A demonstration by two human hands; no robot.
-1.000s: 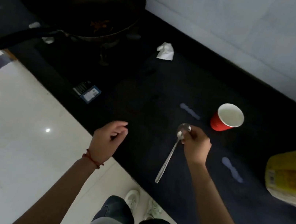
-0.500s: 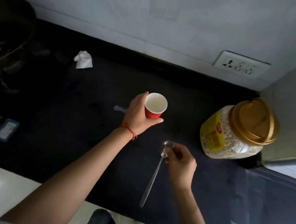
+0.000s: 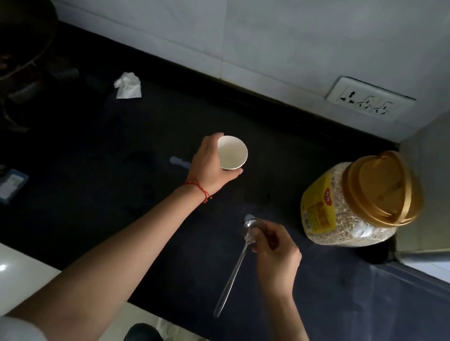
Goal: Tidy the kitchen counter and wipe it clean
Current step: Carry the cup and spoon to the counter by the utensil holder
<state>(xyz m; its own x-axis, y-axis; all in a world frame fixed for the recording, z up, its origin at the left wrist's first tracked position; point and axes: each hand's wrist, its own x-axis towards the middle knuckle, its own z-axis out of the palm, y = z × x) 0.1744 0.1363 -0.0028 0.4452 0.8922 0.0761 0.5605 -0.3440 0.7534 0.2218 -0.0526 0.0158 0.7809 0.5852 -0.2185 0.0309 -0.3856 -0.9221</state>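
Clearing loose items: left hand (image 3: 210, 162) wrapping its grip around the paper cup (image 3: 231, 153) left of the oats jar (image 3: 359, 199); right hand (image 3: 275, 258) pinching the spoon (image 3: 235, 271) nearer. Next, likely carrying both off the counter (image 3: 116, 183) before wiping.

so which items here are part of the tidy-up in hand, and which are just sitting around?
In hand:
left hand gripping paper cup
right hand holding spoon

Lying about:
crumpled tissue
oats jar
wok
small packet
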